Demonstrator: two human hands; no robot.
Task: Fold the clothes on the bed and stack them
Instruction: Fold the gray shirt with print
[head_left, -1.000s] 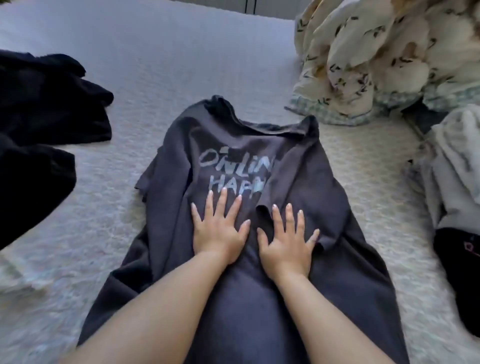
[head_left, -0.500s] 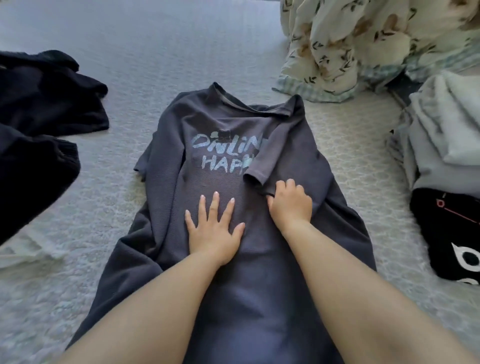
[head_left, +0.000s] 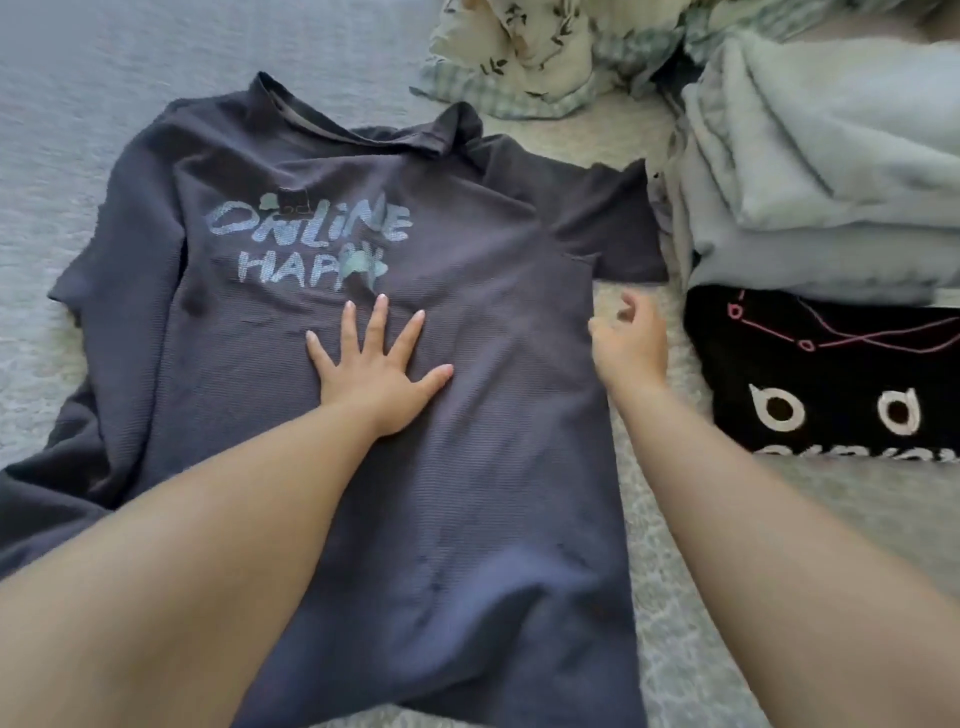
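A dark grey T-shirt (head_left: 467, 467) printed "ONLINE HAPPY" lies face up on the bed (head_left: 78, 104), collar away from me. My left hand (head_left: 374, 364) presses flat on its chest just under the print, fingers spread. The shirt's right sleeve (head_left: 608, 223) lies spread out to the right. My right hand (head_left: 631, 348) is at the shirt's right side edge below that sleeve, its fingers loosely curled and its thumb raised. I see nothing held in it. The shirt's left sleeve is bunched at the left.
A stack of pale grey folded clothes (head_left: 831, 156) sits at the right on a black garment (head_left: 831, 374) with white and pink print. A crumpled floral duvet (head_left: 519, 47) lies at the back. Textured bedcover stretches to the left of the shirt.
The right sleeve, folded over the chest before, now lies spread to the right. My right hand has moved from the chest to the shirt's right edge. My view has shifted right.
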